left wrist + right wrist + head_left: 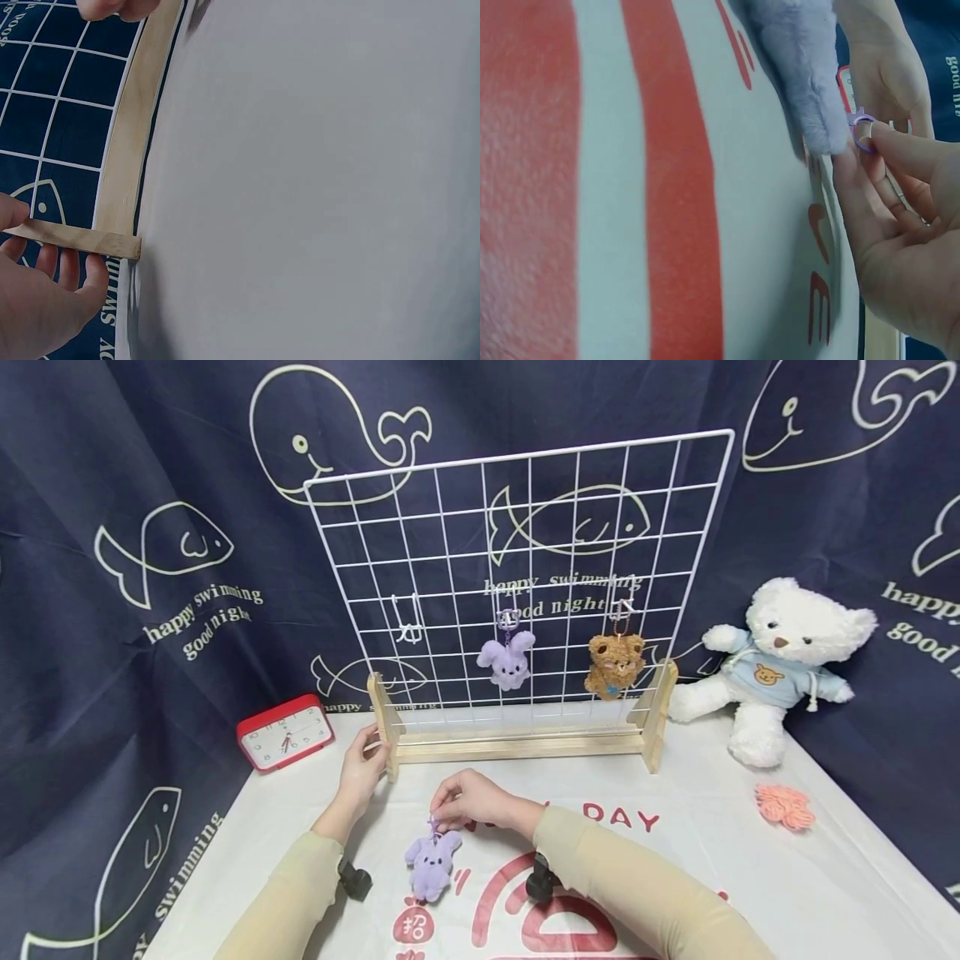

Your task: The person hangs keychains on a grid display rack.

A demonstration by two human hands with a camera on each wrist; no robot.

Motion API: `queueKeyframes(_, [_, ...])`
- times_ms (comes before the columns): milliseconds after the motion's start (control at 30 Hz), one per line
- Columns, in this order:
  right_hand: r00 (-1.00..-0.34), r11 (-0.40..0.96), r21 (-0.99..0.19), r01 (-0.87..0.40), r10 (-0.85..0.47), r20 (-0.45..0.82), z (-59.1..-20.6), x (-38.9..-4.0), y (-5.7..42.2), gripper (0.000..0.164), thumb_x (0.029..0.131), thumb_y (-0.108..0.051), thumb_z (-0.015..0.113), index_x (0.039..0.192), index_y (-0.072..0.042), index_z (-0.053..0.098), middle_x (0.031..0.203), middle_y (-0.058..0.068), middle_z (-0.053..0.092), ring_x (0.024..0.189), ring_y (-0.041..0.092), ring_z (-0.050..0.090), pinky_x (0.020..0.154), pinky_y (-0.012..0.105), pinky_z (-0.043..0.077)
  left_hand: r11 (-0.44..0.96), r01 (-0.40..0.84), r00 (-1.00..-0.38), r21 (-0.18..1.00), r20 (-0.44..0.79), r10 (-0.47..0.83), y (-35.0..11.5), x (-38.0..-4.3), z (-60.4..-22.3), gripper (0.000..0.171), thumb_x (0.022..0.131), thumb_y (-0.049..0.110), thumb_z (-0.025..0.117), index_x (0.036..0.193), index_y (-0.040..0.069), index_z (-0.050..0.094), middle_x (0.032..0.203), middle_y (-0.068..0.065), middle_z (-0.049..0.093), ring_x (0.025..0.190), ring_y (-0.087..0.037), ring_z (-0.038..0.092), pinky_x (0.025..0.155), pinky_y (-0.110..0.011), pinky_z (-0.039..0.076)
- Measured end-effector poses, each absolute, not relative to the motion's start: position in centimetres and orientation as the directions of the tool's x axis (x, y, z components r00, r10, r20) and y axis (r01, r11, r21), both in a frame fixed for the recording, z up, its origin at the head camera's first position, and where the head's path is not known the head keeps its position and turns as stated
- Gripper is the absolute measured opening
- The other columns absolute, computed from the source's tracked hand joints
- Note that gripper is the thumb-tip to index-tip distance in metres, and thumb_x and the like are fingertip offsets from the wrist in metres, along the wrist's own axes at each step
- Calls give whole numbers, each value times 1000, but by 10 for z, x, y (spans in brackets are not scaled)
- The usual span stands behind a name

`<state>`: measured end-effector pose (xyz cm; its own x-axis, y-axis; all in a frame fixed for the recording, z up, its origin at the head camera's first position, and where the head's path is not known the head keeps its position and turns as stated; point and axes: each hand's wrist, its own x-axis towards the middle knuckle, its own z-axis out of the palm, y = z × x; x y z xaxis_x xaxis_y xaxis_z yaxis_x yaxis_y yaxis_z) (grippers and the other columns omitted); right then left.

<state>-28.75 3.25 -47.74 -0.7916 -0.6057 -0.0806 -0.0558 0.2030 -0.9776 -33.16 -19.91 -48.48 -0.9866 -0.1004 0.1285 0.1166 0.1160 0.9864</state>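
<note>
My right hand [480,800] pinches the purple ring [865,133] of a lilac plush bunny keychain [431,865], which hangs below the fingers over the white tablecloth. In the right wrist view, its fur [802,67] fills the upper middle. My left hand [362,770] holds the left upright of the wooden stand [82,238], thumb on one side and fingers on the other. The stand carries a white wire grid [529,510]. On the grid hang another lilac bunny keychain [510,663] and a brown bear keychain [615,667]; a white hook [408,632] at left carries nothing.
A red-framed clock [287,732] stands left of the stand. To the right sit a white teddy bear [772,668] in a blue top and a coral-coloured bundle [784,807]. A dark blue printed curtain [187,435] hangs behind.
</note>
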Motion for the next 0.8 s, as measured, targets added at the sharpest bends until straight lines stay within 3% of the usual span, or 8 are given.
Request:
queueKeyframes(300, [-788,144,-983,-110,-616,-2,-467,-291,34,7,89,9,71,96,9,71,81,10,73,76,20,73,75,37,63,129,134,-983,983,148,-108,-198,-330,-485,46,102,1,55,148,-1,46,135,-28,53,124,-38,54,96,-39,56])
queueKeyframes(700, [-799,122,-981,-153,-599,50,-451,-295,35,6,89,7,73,94,9,70,84,10,75,74,11,69,75,31,62,129,123,-985,984,137,-107,-198,-329,-484,47,102,1,55,149,1,46,136,-27,52,124,-37,54,88,-23,55])
queueKeyframes(800, [-794,107,-981,-162,-605,65,-444,-296,37,9,90,6,73,95,11,69,85,13,75,73,12,69,74,32,63,125,124,-987,984,136,-90,-196,-321,-472,48,102,0,55,148,-2,44,136,-30,51,125,-39,53,92,-29,56])
